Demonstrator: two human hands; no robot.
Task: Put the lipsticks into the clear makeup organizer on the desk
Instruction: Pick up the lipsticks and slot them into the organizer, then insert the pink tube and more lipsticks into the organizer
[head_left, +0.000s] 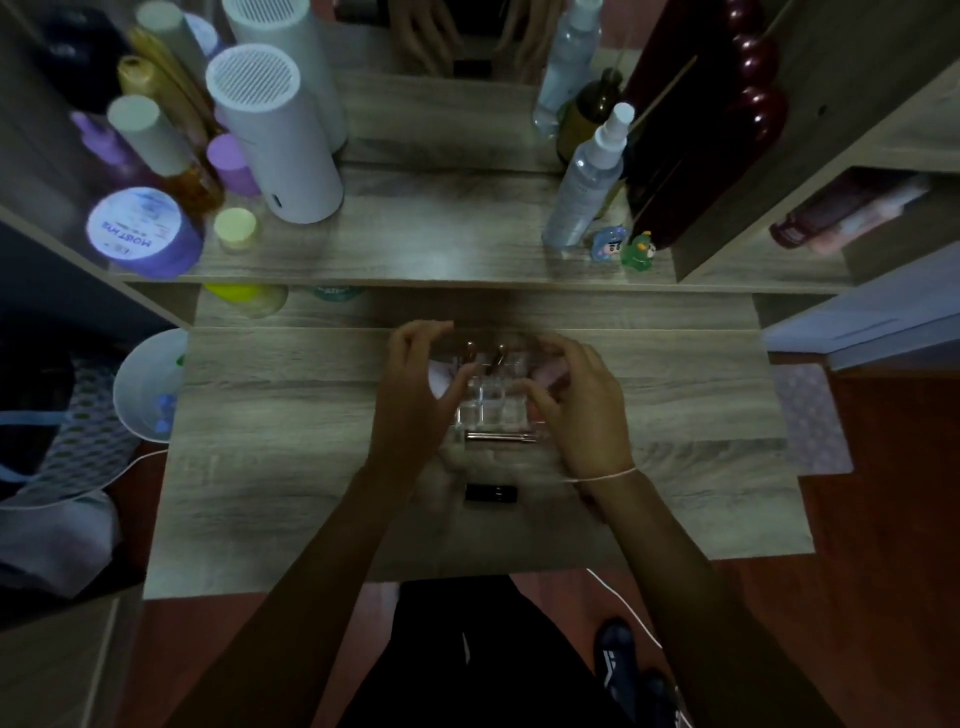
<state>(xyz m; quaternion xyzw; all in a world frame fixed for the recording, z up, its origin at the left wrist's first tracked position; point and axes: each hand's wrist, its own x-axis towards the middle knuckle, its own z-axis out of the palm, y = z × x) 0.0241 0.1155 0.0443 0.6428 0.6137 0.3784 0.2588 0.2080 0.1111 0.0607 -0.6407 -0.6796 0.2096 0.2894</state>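
Observation:
The clear makeup organizer (491, 410) stands in the middle of the desk, with several square compartments. Two gold-topped lipsticks (485, 356) stand upright in its back row. My left hand (415, 384) curls around the organizer's left side and my right hand (582, 400) around its right side; both grip its walls. A slim metallic stick (501, 437) lies along the organizer's front edge. A black lipstick (491, 493) lies flat on the desk just in front, between my forearms. The scene is dim and slightly blurred.
A raised shelf (415, 249) behind holds a white cylinder (275, 140), bottles, a purple jar (137, 231), a spray bottle (587, 182) and two small figurines (626, 249). A white bowl (148, 384) sits off the desk's left edge. A white cable (623, 608) runs below the desk's front edge.

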